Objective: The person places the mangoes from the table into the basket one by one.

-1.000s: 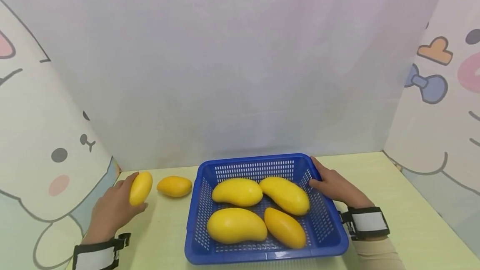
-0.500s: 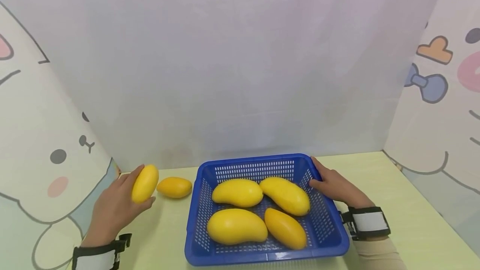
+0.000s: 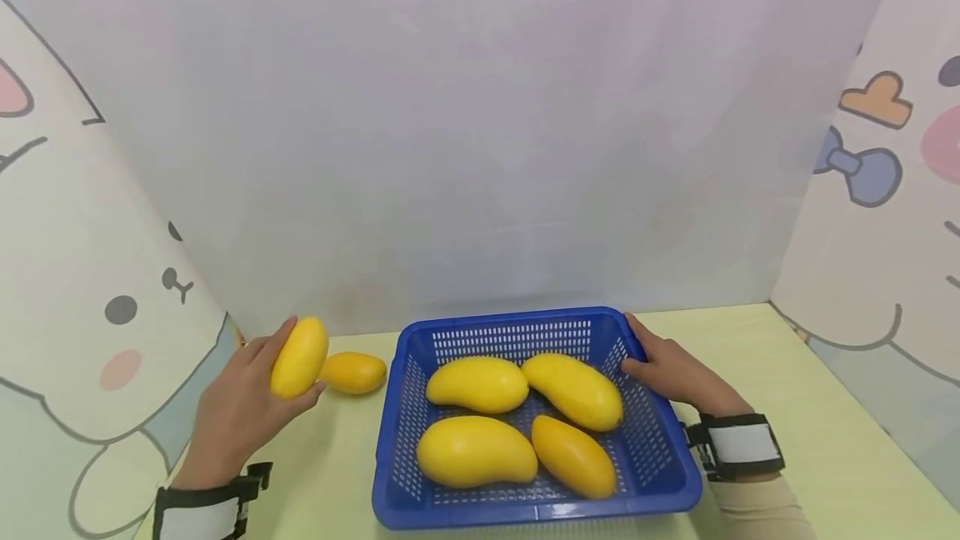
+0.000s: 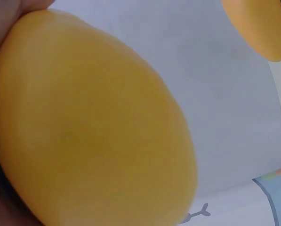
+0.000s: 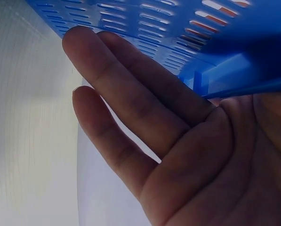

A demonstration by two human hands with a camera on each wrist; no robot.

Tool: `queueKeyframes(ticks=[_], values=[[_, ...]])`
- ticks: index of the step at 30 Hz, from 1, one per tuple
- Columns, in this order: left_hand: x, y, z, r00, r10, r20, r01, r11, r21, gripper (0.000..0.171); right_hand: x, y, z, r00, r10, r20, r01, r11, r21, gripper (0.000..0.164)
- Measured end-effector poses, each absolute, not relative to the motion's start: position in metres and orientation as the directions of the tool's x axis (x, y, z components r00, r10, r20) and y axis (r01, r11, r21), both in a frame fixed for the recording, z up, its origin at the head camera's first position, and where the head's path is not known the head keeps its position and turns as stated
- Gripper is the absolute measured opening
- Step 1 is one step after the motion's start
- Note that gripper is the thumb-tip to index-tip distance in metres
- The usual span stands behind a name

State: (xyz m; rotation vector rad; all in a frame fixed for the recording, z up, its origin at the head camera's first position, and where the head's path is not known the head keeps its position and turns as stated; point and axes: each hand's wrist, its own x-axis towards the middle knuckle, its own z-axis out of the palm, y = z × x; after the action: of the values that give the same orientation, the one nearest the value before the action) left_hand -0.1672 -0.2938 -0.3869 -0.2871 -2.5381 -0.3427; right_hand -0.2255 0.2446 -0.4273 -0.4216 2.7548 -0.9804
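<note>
My left hand [image 3: 238, 407] grips a yellow mango [image 3: 300, 357], raised at the left with its long side tilted upright. In the left wrist view that mango [image 4: 93, 122] fills much of the picture, with part of a finger at its upper edge. Just behind it on the table lies a smaller orange-yellow mango [image 3: 356, 373], partly overlapped in the head view. My right hand [image 3: 675, 373] holds the right side of a blue plastic basket [image 3: 536, 513], thumb over the rim and fingers along the outer wall. In the right wrist view those fingers [image 5: 131, 101] lie under the rim against the slotted wall.
Inside the basket lie several mangoes: two yellow ones along the back, a large yellow one [image 3: 476, 451] at front left and an orange-yellow one [image 3: 573, 457] at front right. A pale yellow table [image 3: 795, 390] carries everything. A light curtain [image 3: 480, 148] closes off the back.
My left hand has moved up and to the right with the mango, which now overlaps the one on the table. The right hand and basket stay in place.
</note>
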Motion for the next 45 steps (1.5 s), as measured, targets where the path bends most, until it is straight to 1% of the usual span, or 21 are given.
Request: queueKeyframes(ticks=[7,16,23,27,33,39,45], values=[[-0.165,-0.284,-0.385,-0.783,0.124,0.610,0.289,0.940,0.180,0.087,-0.226,0.245,-0.427,-0.936,-0.342,-0.082,-0.211,0.732,-0.648,0.078],[-0.164,-0.270,-0.379,-0.756,0.124,0.642,0.317,0.928,0.195,0.082,-0.226,0.249,-0.428,-0.939,-0.334,-0.077,-0.204,0.726,-0.657,0.078],[-0.160,-0.267,-0.378,-0.750,0.129,0.649,0.315,0.932,0.179,0.077,-0.226,0.247,-0.428,-0.939,-0.332,-0.091,-0.194,0.728,-0.657,0.079],[-0.159,-0.264,-0.378,-0.729,0.134,0.671,0.322,0.932,0.164,0.076,-0.227,0.245,-0.427,-0.936,-0.339,-0.092,-0.196,0.722,-0.663,0.079],[-0.159,-0.261,-0.376,-0.696,0.169,0.698,0.365,0.920,0.142,0.076,-0.228,0.246,-0.429,-0.937,-0.336,-0.096,-0.191,0.723,-0.664,0.079],[-0.158,-0.257,-0.373,-0.689,0.187,0.701,0.384,0.913,0.134,0.076,-0.228,0.248,-0.429,-0.939,-0.333,-0.089,-0.200,0.736,-0.647,0.078],[-0.157,-0.253,-0.370,-0.682,0.213,0.700,0.404,0.907,0.117,0.077,-0.228,0.246,-0.428,-0.937,-0.334,-0.099,-0.191,0.731,-0.655,0.078]])
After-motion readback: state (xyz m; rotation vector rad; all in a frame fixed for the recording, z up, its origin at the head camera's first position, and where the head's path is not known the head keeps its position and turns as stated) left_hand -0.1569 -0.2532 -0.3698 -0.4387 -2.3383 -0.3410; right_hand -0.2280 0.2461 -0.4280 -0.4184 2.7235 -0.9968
